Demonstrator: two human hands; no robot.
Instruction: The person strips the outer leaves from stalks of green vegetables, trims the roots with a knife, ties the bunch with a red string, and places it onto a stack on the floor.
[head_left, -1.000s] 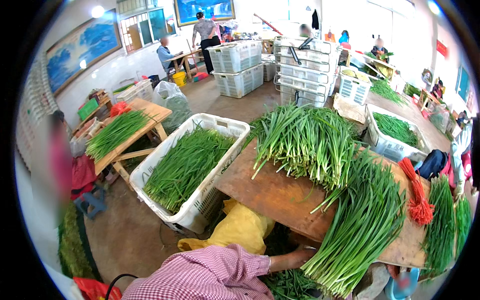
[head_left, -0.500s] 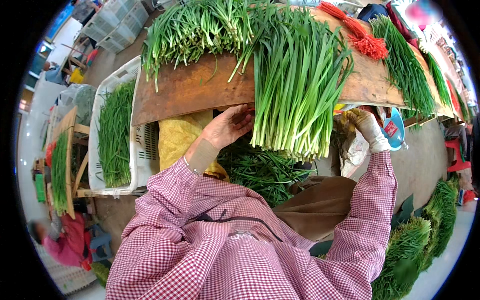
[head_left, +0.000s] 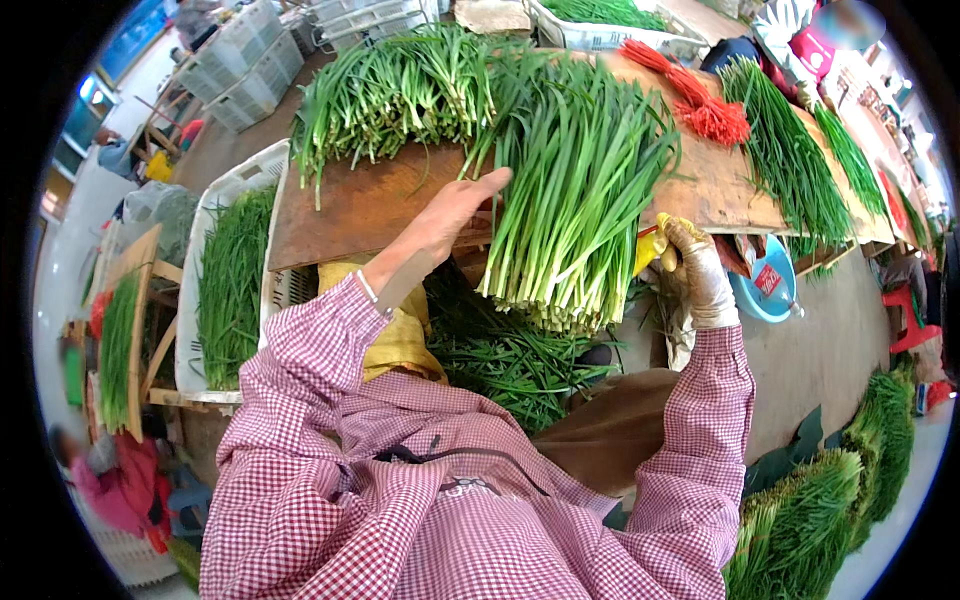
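A large bunch of garlic chives [head_left: 575, 200] lies over the near edge of the wooden board [head_left: 400, 195], its pale cut ends hanging toward me. My bare left hand [head_left: 445, 215] is at the bunch's left side, a digit stretched against the leaves; its other fingers are partly hidden. To the right of the stems, my gloved right hand [head_left: 697, 270] is closed around a yellow object [head_left: 648, 250] whose kind I cannot make out. Beyond my left hand, more garlic chives [head_left: 400, 90] form a pile on the board.
Red ties [head_left: 705, 110] and another chive bunch [head_left: 780, 150] lie on the board's right. At left stands a white crate [head_left: 190, 290] of greens. Below the board are a yellow sack [head_left: 400, 345] and loose leaves [head_left: 510, 370]. A blue basin [head_left: 768, 290] sits at right.
My left hand has risen from the board's edge to the bunch's left side. My right hand has moved slightly left and down in view, with more of the yellow object showing. The view has shifted.
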